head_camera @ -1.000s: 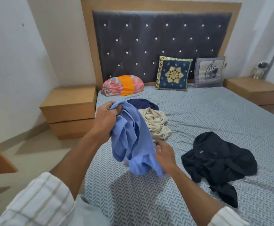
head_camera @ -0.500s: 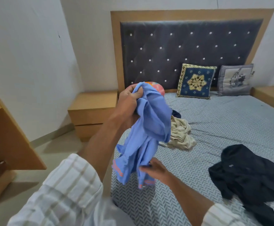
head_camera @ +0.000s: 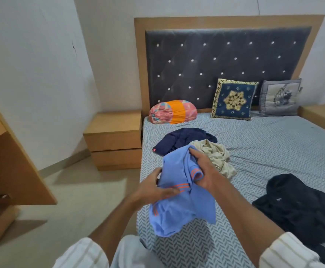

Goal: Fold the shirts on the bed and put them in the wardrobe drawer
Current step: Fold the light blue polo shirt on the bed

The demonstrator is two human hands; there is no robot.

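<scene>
Both hands hold a light blue shirt (head_camera: 179, 207) with orange-striped cuffs above the near left part of the bed (head_camera: 273, 151). My left hand (head_camera: 154, 188) grips its striped edge from the left. My right hand (head_camera: 206, 171) grips the fabric near a sleeve cuff from the right. The rest of the shirt hangs crumpled below them. Further back on the bed lie a navy shirt (head_camera: 183, 139) and a beige shirt (head_camera: 215, 157), touching each other. A black shirt (head_camera: 301, 206) lies crumpled at the right.
A pink and orange bolster (head_camera: 172, 112) and two cushions (head_camera: 233, 99) lean at the padded headboard. A wooden nightstand (head_camera: 115, 138) stands left of the bed, another (head_camera: 322, 117) at the far right. A wooden furniture panel (head_camera: 12, 161) juts in at the left.
My left hand has come down from head height to waist level with the blue shirt. My right hand has moved up from the hem to grip near a cuff. The view has swung left.
</scene>
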